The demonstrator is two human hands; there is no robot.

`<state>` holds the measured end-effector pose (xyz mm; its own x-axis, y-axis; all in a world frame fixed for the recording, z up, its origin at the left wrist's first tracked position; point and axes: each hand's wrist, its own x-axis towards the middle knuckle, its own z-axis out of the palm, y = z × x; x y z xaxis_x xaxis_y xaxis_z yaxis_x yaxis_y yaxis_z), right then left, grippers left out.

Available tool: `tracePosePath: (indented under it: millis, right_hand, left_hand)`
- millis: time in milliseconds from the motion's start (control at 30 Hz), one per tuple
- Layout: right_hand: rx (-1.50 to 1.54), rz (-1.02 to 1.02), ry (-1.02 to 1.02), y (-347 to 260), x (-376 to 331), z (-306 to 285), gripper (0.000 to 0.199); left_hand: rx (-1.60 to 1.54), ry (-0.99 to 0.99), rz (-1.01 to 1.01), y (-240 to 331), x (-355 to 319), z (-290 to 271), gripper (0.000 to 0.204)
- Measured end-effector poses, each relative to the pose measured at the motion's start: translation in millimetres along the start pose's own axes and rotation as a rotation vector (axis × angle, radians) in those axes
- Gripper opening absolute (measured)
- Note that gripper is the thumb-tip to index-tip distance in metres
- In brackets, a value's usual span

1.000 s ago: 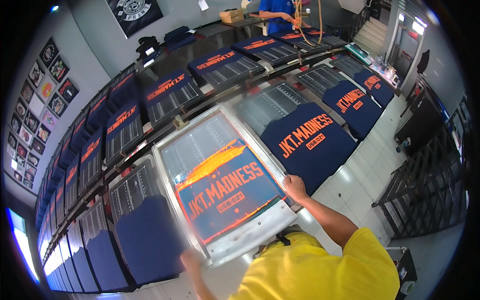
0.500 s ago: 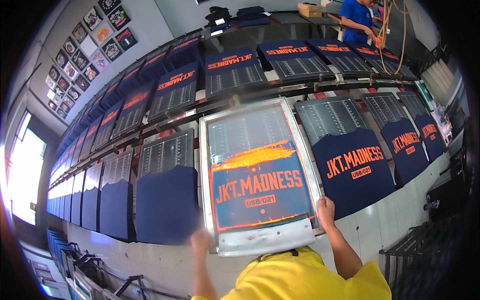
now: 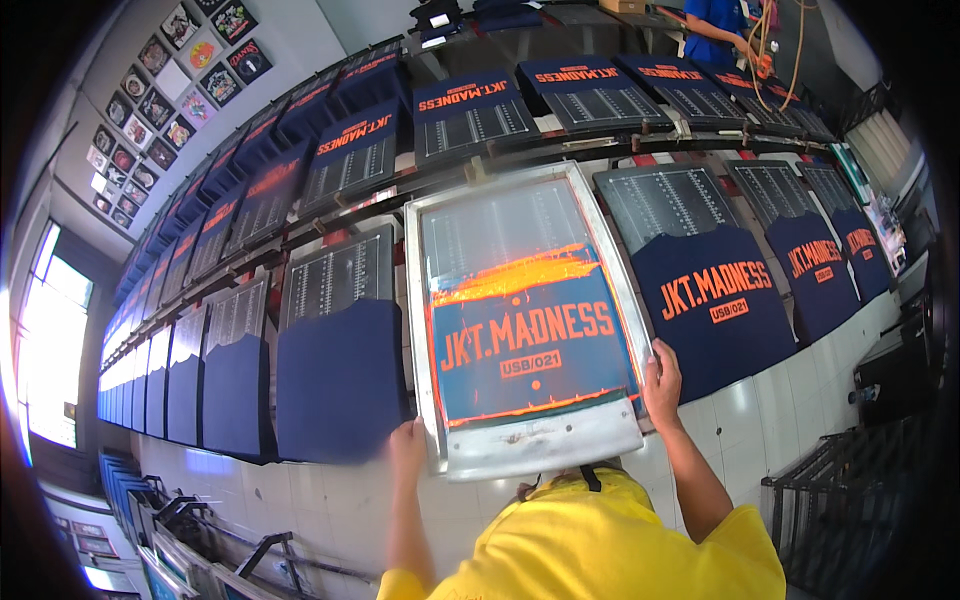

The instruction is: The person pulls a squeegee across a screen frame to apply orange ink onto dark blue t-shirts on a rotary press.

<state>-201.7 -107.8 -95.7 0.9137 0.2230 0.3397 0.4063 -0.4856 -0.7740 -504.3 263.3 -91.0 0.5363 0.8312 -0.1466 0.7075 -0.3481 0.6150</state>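
Observation:
In front of me lies a silk-screen frame [image 3: 421,330] with a pale metal rim and a see-through mesh bearing orange lettering. A thick streak of orange ink [image 3: 520,273] crosses its middle. Along the near end rests a wide metal squeegee [image 3: 545,447]. My left hand [image 3: 407,450] is closed on the frame's left rim near the lower corner. On the opposite rim, my right hand [image 3: 662,385] grips with its fingers curled at the edge. Under the mesh, a dark board with white ruled marks shows through.
A plain navy shirt [image 3: 338,375] on a board [image 3: 340,270] lies to the left, with several more beyond. Printed navy shirts [image 3: 712,310] lie at right and across the rail [image 3: 400,222]. A person in blue [image 3: 712,35] stands far right. A black rack [image 3: 840,490] is at lower right.
My left hand, blurred by the frame's lower left corner before, is now on the left rim. My right hand stays on the right rim. The whole view has shifted slightly.

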Motion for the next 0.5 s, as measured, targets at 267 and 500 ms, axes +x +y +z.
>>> tracePosePath:
  millis: [267, 500]
  right_hand:
    - [-0.144, -0.665, -0.719, -104, -54, -32, 0.048]
    - [-0.361, -0.806, -0.877, -122, -51, -13, 0.059]
  left_hand:
    - [-0.326, -0.117, -0.060, 40, -68, -60, 0.031]
    - [-0.410, -1.008, 0.100, 57, -125, -17, 0.041]
